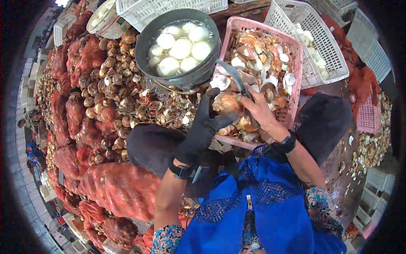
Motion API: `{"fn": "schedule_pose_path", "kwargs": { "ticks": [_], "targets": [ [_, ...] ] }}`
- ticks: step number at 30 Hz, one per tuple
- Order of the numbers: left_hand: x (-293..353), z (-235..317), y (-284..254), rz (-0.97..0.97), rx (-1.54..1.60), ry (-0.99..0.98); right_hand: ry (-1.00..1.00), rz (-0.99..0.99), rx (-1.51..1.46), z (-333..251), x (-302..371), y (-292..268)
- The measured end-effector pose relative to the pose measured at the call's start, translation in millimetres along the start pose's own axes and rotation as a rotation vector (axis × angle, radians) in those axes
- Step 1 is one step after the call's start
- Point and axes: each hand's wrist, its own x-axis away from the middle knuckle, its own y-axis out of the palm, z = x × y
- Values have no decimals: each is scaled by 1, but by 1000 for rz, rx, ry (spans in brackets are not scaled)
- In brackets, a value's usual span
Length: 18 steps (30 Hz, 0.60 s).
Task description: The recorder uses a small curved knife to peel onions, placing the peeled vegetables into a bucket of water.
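My left hand [203, 125], in a black glove, grips a brown scallop shell [225, 103] over the near edge of a pink basket [296, 55]. My bare right hand [260, 109] holds a curved knife [232, 73] whose blade points up and away, its edge against the scallop. The pink basket holds several opened shells. Just beyond my hands stands a dark metal pot [146, 42] filled with water and white round scallop meats [181, 48].
A heap of whole scallops [114, 84] and red mesh sacks [118, 186] fills the left side. White plastic crates [321, 42] stand at the back and right. Discarded shells [372, 144] litter the ground on the right. My blue apron [262, 211] and dark knees lie below.
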Motion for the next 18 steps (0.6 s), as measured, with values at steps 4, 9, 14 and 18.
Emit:
{"fn": "schedule_pose_path", "kwargs": {
  "ticks": [4, 9, 14, 18],
  "targets": [
    [4, -6, 2, 3, 240, -20, 571, 149, -463, -25, 12, 7],
    [10, -45, 4, 143, 169, 125, 481, -165, -130, -27, 35, 17],
    [7, -42, -4, 118, 204, 81, 69, 28, 441, -35, 28, 8],
    [9, -34, -6, 153, 28, 83, -250, -127, 704, -52, 42, -3]
  ]
}}
